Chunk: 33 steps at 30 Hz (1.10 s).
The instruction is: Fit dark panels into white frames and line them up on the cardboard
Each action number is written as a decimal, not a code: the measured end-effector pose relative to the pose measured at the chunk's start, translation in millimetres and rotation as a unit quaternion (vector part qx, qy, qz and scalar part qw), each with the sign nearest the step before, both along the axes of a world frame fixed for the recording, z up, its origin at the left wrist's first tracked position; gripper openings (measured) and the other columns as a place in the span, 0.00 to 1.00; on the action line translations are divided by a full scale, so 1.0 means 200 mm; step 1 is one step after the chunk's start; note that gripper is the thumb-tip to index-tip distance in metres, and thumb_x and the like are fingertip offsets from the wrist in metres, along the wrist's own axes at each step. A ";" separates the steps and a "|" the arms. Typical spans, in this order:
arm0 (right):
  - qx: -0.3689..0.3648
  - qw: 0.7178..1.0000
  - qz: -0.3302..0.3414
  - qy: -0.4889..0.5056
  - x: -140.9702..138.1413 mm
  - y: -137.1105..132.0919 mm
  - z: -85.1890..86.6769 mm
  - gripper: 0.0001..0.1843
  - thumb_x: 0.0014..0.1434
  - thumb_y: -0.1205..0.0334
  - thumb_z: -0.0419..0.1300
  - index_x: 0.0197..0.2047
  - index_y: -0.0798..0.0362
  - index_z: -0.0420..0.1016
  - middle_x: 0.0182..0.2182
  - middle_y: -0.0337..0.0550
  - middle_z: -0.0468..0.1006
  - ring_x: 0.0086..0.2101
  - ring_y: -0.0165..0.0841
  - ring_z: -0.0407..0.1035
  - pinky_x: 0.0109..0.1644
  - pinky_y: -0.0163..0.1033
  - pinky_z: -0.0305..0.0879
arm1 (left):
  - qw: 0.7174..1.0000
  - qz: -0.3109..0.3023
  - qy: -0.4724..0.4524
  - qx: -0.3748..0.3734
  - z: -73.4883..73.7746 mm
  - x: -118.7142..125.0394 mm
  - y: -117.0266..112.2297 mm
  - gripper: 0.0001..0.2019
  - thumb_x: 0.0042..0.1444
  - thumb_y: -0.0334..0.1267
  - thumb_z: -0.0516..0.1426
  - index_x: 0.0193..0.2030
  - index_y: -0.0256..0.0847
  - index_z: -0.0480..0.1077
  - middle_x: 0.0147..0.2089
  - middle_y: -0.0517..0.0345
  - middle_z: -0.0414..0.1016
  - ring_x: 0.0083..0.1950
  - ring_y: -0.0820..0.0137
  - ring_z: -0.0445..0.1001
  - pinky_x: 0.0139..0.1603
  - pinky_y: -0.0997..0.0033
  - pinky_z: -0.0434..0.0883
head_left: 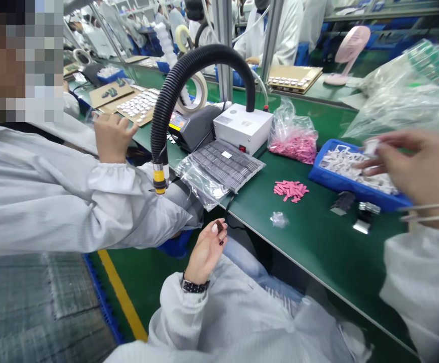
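Observation:
My left hand (206,249) is raised just off the near edge of the green table (317,237), fingers pinched on a small dark part (218,225). My right hand (416,164) hovers over the blue tray (319,174) of white plastic pieces, fingertips closed on one white piece (371,147). A small heap of pink pieces (290,190) lies on the table between my hands, with a clear bag of more pink pieces (293,136) behind it. A tray of dark parts in a plastic bag (225,164) sits to the left.
A co-worker in a white coat sits close on my left, a hand (110,137) raised by a black ribbed hose (189,70) that ends in a yellow tip. A white box unit (242,128), small metal parts (363,217), tape rolls and a pink fan (348,53) are about.

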State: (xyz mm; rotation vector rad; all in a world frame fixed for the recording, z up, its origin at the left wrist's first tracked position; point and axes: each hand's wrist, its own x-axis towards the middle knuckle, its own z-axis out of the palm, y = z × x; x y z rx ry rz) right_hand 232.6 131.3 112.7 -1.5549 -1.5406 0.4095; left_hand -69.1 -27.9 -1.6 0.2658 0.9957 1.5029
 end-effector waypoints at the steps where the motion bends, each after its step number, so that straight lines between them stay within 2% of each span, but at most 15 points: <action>1: -0.043 0.994 0.080 0.066 -0.12 -0.06 0.01 0.07 0.56 0.65 0.59 0.37 0.56 0.78 0.26 0.45 0.77 0.23 0.33 0.73 0.26 0.39 0.70 | 1.000 0.015 0.025 -0.003 -0.01 -0.02 0.01 0.23 0.34 0.46 0.71 0.35 0.34 0.76 0.32 0.56 0.73 0.26 0.80 0.62 0.28 0.76 0.62; 2: -0.125 0.965 0.191 0.131 -0.25 -0.11 0.01 0.06 0.55 0.64 0.62 0.35 0.55 0.79 0.25 0.43 0.78 0.20 0.30 0.70 0.22 0.35 0.67 | 0.998 0.034 0.056 -0.006 -0.02 -0.04 0.03 0.23 0.34 0.46 0.71 0.35 0.34 0.75 0.32 0.56 0.73 0.26 0.79 0.63 0.28 0.76 0.62; 3: -0.215 0.906 0.280 0.233 -0.39 -0.16 -0.01 0.06 0.53 0.64 0.63 0.35 0.54 0.80 0.24 0.41 0.77 0.17 0.27 0.67 0.19 0.33 0.63 | 0.994 0.059 0.092 -0.010 -0.03 -0.08 0.04 0.23 0.34 0.46 0.71 0.35 0.34 0.75 0.32 0.55 0.74 0.27 0.79 0.64 0.29 0.75 0.63; 4: -0.313 0.817 0.345 0.339 -0.52 -0.19 -0.03 0.07 0.49 0.67 0.65 0.34 0.55 0.80 0.26 0.43 0.79 0.18 0.26 0.67 0.20 0.32 0.63 | 0.987 0.089 0.132 -0.015 -0.04 -0.12 0.06 0.22 0.34 0.46 0.70 0.35 0.35 0.75 0.33 0.55 0.75 0.28 0.78 0.66 0.30 0.75 0.64; 5: -0.355 0.776 0.369 0.370 -0.65 -0.22 -0.07 0.06 0.47 0.70 0.66 0.31 0.56 0.80 0.27 0.44 0.79 0.19 0.26 0.67 0.22 0.32 0.64 | 0.976 0.122 0.178 -0.021 -0.04 -0.17 0.07 0.21 0.34 0.45 0.70 0.35 0.36 0.75 0.34 0.56 0.75 0.30 0.77 0.67 0.32 0.74 0.64; 7: -0.420 0.698 0.381 0.438 -0.87 -0.24 -0.16 0.11 0.43 0.77 0.62 0.32 0.57 0.79 0.28 0.44 0.79 0.23 0.25 0.68 0.25 0.31 0.65 | 0.942 0.186 0.278 -0.040 -0.04 -0.28 0.09 0.19 0.35 0.44 0.69 0.34 0.37 0.75 0.34 0.57 0.76 0.32 0.74 0.68 0.36 0.72 0.65; 10: -0.464 0.632 0.374 0.495 -1.10 -0.23 -0.28 0.16 0.43 0.78 0.55 0.35 0.60 0.77 0.27 0.44 0.77 0.24 0.25 0.67 0.28 0.30 0.65 | 0.864 0.245 0.432 -0.083 -0.01 -0.45 0.10 0.16 0.34 0.41 0.69 0.32 0.37 0.77 0.31 0.58 0.75 0.33 0.71 0.66 0.42 0.67 0.65; 12: -0.483 0.600 0.370 0.519 -1.21 -0.23 -0.32 0.14 0.48 0.75 0.54 0.37 0.61 0.75 0.28 0.46 0.76 0.25 0.26 0.67 0.29 0.31 0.65 | 0.812 0.252 0.516 -0.106 0.03 -0.53 0.11 0.14 0.34 0.40 0.69 0.31 0.38 0.77 0.30 0.57 0.75 0.35 0.67 0.66 0.46 0.63 0.63; 15: -0.492 0.571 0.373 0.541 -1.32 -0.25 -0.35 0.10 0.56 0.70 0.54 0.40 0.62 0.72 0.29 0.48 0.77 0.24 0.26 0.66 0.29 0.32 0.65 | 0.754 0.227 0.604 -0.125 0.11 -0.59 0.14 0.11 0.36 0.39 0.68 0.29 0.40 0.78 0.32 0.54 0.77 0.39 0.62 0.67 0.50 0.59 0.61; 18: -0.473 0.567 0.375 0.561 -1.38 -0.25 -0.36 0.07 0.56 0.72 0.56 0.40 0.58 0.69 0.29 0.44 0.78 0.23 0.24 0.64 0.30 0.30 0.65 | 0.719 0.193 0.654 -0.137 0.17 -0.59 0.16 0.10 0.39 0.40 0.67 0.30 0.40 0.78 0.34 0.51 0.79 0.42 0.58 0.68 0.50 0.56 0.61; 21: -0.451 0.570 0.376 0.575 -1.40 -0.23 -0.38 0.06 0.55 0.74 0.60 0.35 0.56 0.67 0.29 0.43 0.79 0.23 0.22 0.65 0.30 0.28 0.65 | 0.703 0.166 0.677 -0.144 0.23 -0.59 0.16 0.10 0.40 0.41 0.67 0.30 0.40 0.78 0.35 0.51 0.80 0.41 0.58 0.69 0.49 0.57 0.62; 24: -0.445 0.573 0.377 0.575 -1.41 -0.20 -0.41 0.06 0.54 0.74 0.62 0.35 0.58 0.70 0.30 0.44 0.79 0.26 0.23 0.69 0.33 0.28 0.68 | 0.700 0.149 0.684 -0.144 0.27 -0.57 0.14 0.11 0.40 0.44 0.67 0.30 0.40 0.78 0.33 0.53 0.80 0.36 0.61 0.69 0.45 0.59 0.63; 26: -0.443 0.575 0.374 0.578 -1.43 -0.20 -0.44 0.08 0.53 0.74 0.62 0.38 0.58 0.73 0.29 0.42 0.79 0.28 0.24 0.71 0.36 0.29 0.70 | 0.714 0.153 0.670 -0.134 0.29 -0.56 0.13 0.12 0.39 0.45 0.67 0.29 0.41 0.78 0.32 0.54 0.80 0.34 0.63 0.67 0.43 0.61 0.62; 29: -0.446 0.573 0.366 0.582 -1.49 -0.21 -0.51 0.10 0.53 0.74 0.62 0.40 0.57 0.74 0.28 0.39 0.79 0.30 0.26 0.73 0.41 0.31 0.72 | 0.774 0.192 0.594 -0.102 0.29 -0.55 0.14 0.10 0.35 0.41 0.69 0.25 0.40 0.77 0.28 0.56 0.77 0.32 0.66 0.65 0.41 0.63 0.61; 33: -0.449 0.564 0.358 0.593 -1.57 -0.24 -0.60 0.06 0.55 0.73 0.61 0.37 0.55 0.74 0.31 0.40 0.80 0.31 0.26 0.74 0.37 0.30 0.71 | 0.835 0.215 0.503 -0.059 0.26 -0.56 0.17 0.09 0.36 0.38 0.68 0.25 0.39 0.77 0.26 0.59 0.75 0.29 0.72 0.63 0.36 0.68 0.60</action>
